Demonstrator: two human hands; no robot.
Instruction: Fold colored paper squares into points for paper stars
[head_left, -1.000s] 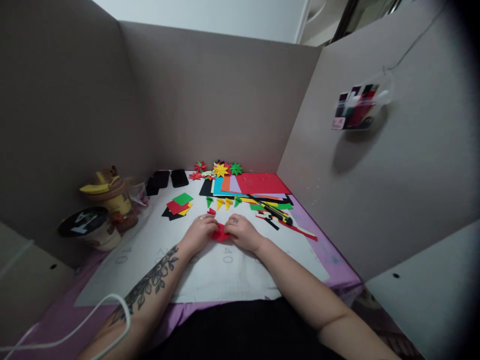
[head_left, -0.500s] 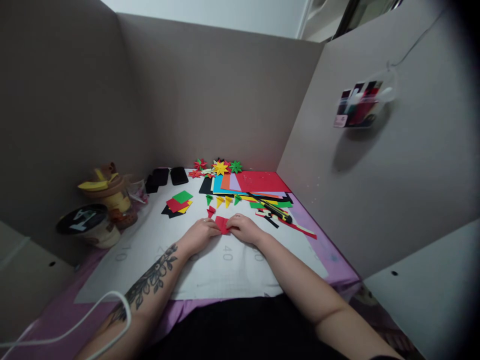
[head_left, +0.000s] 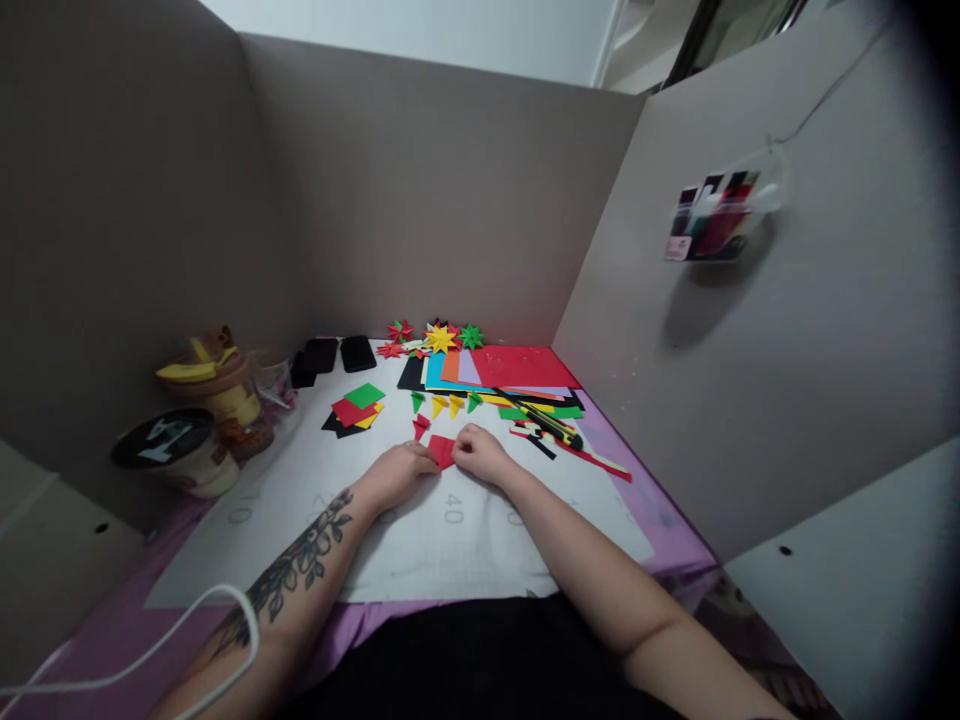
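Between my hands a small red paper square (head_left: 441, 451) lies on the white sheet (head_left: 420, 560). My left hand (head_left: 405, 468) has its fingers closed on the paper's left edge. On the opposite side my right hand (head_left: 478, 452) pinches the right edge, fingers curled in. Just beyond the paper rests a folded red piece (head_left: 421, 426). Behind it stands a row of folded pieces, green (head_left: 418, 402) and yellow (head_left: 439, 406) among them. To the left is a loose pile of squares with a green one (head_left: 364, 396) and a red one (head_left: 352, 412).
Coloured sheets (head_left: 525, 367) lie at the back right, with a yellow-black cutter (head_left: 559, 428) and paper strips (head_left: 611, 465) in front. Folded paper stars (head_left: 441, 339) sit by the back panel. Pots (head_left: 214, 385) and a lidded tub (head_left: 176, 450) stand left. A white cable (head_left: 251, 620) crosses the near left.
My right hand's fingers have curled in more tightly at the paper's right edge. My left hand stays at the left side, only slightly shifted. The view has moved a little.
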